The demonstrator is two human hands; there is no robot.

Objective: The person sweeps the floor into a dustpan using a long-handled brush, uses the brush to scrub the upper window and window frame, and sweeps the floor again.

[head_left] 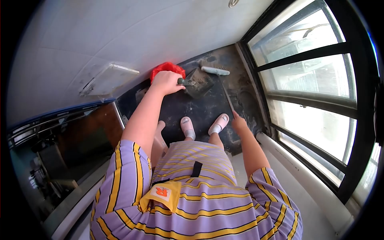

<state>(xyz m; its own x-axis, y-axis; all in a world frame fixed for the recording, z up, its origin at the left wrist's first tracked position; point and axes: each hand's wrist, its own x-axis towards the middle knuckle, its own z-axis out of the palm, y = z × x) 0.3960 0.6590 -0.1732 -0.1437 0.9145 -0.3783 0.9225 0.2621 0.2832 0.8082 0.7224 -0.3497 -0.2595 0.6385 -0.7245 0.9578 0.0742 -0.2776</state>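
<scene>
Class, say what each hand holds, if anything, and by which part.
The left hand holds the dustpan by its handle; the right hand holds the brush by its long handle.

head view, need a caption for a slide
Left hand grips a dustpan, right hand a long-handled broom, above a dusty dark floor beside a black-framed window.

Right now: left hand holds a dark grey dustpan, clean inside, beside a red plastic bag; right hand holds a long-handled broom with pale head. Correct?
One error: the dark grey dustpan has brownish dirt in it (head view). The rest holds: left hand on it beside the red plastic bag, right hand on the long-handled, pale-headed broom.
</scene>
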